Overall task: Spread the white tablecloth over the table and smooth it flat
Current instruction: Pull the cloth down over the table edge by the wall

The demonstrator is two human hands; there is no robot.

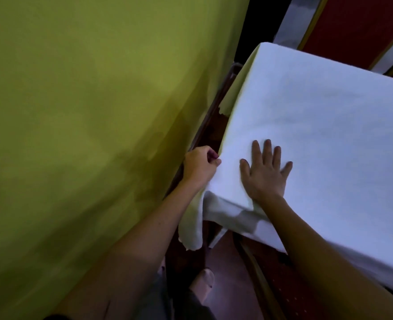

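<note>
The right hand [266, 172] is lying flat with spread fingers on the white tablecloth [318, 125] near its corner. The left hand [200, 166] is pinching the cloth's left edge. A yellow-green cloth [87, 112] is filling the left side.

The tablecloth [318, 125] is plain white with a faint bluish cast on top, turning pale cream-yellow where its edge and corner hang down. The cloth on the neighbouring worktop [87, 112] is a plain yellow-green, mottled with darker shadow. The carpet [281, 285] below is dark red with small pale dots. At the upper right, a red panel [357, 21] is edged in yellow beside a grey band.
</note>
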